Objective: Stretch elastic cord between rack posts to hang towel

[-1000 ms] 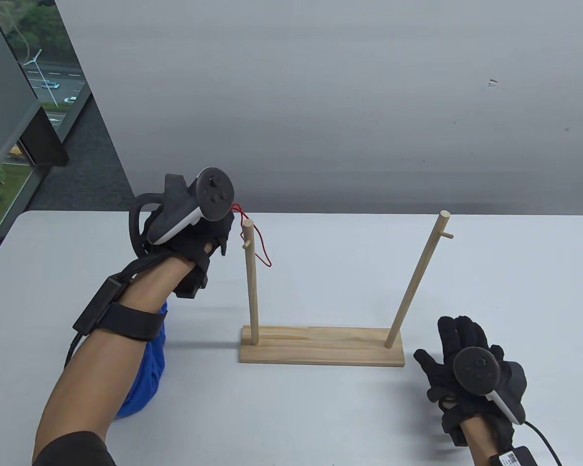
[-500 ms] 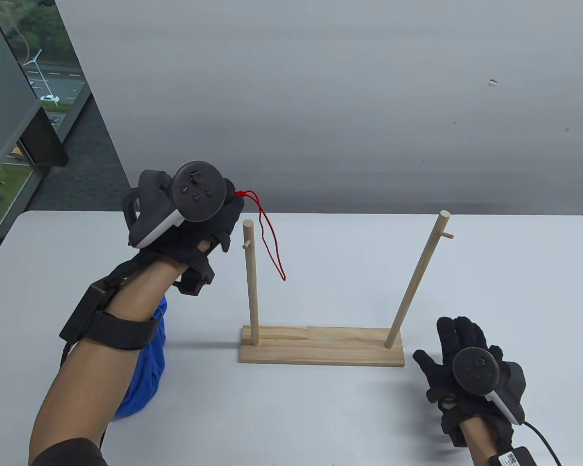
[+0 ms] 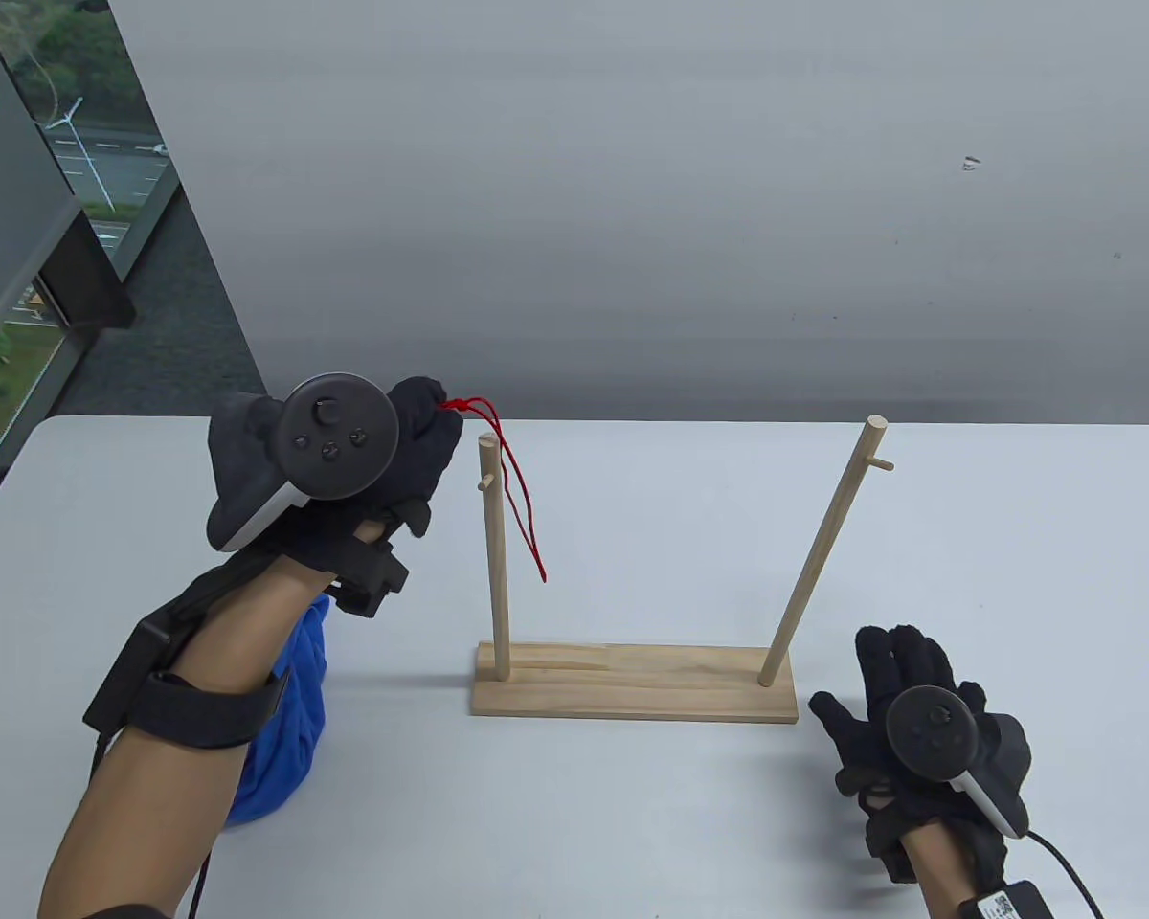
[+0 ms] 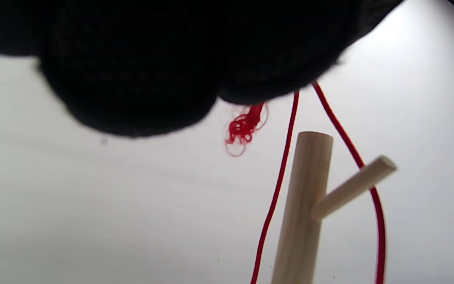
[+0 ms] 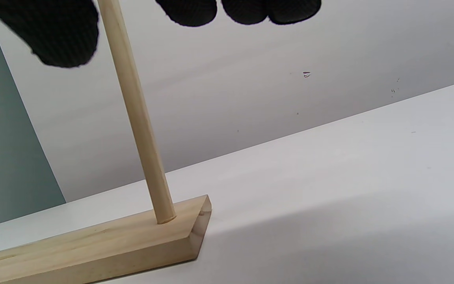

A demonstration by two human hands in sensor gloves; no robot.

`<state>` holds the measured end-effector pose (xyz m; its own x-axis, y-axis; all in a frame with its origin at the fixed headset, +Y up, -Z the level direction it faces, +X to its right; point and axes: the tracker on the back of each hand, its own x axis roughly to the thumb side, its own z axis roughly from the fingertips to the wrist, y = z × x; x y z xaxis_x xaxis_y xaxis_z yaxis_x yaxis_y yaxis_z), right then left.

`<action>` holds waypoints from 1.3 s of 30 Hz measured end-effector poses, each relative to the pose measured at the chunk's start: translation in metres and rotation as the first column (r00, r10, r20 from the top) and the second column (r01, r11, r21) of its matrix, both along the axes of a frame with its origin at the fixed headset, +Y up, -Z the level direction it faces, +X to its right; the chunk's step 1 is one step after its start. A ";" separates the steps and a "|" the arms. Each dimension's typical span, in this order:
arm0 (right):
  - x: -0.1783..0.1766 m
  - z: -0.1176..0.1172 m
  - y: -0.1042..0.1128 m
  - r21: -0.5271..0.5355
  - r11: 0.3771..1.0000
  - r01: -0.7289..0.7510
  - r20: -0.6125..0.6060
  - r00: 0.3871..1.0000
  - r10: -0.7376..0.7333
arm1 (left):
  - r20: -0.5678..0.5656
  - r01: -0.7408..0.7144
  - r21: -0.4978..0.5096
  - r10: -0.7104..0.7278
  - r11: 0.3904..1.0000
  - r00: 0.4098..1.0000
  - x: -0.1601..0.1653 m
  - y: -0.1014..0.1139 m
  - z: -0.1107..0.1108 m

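A wooden rack with a flat base stands mid-table, with a left post and a leaning right post, each with a small peg near its top. My left hand is raised just left of the left post's top and pinches a red elastic cord, whose loop hangs down beside that post. In the left wrist view the cord hangs on both sides of the post top and its peg. My right hand rests open on the table right of the base. A blue towel lies under my left forearm.
The white table's far edge meets a grey wall. A window is at the far left. The right wrist view shows the right post set in the base's end, with my fingertips above.
My left hand rose, then shifted left and lower beside the post top. The cord's loop hangs lower and closer to the left post. My right hand stayed in place.
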<state>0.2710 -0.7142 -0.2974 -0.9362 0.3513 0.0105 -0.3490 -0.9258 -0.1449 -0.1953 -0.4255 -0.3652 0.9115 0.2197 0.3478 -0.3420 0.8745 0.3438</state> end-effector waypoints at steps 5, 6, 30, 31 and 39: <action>-0.002 0.000 -0.001 -0.005 1.000 0.000 -0.003 1.000 0.000 | 0.009 -0.056 0.023 0.055 0.998 0.998 -0.009 -0.007 0.004; -0.002 0.000 -0.001 -0.005 1.000 0.001 -0.003 1.000 -0.001 | 0.014 -0.063 0.023 0.063 0.998 0.998 -0.011 -0.009 0.005; -0.005 -0.001 -0.002 -0.013 1.000 0.012 -0.017 1.000 -0.012 | 0.087 -0.207 -0.194 0.227 0.959 0.970 -0.017 -0.058 -0.011; -0.005 -0.001 -0.002 -0.014 1.000 0.012 -0.019 1.000 -0.012 | 0.088 -0.225 -0.194 0.246 0.955 0.965 -0.020 -0.062 -0.009; -0.006 -0.001 -0.002 -0.013 1.000 0.015 -0.026 1.000 -0.016 | 0.084 -0.395 -0.154 0.410 0.906 0.908 -0.039 -0.102 0.009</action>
<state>0.2651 -0.7162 -0.2979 -0.9301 0.3660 0.0299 -0.3668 -0.9220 -0.1240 -0.2341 -0.5280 -0.3558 0.6924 0.6100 0.3853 -0.7039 0.6882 0.1755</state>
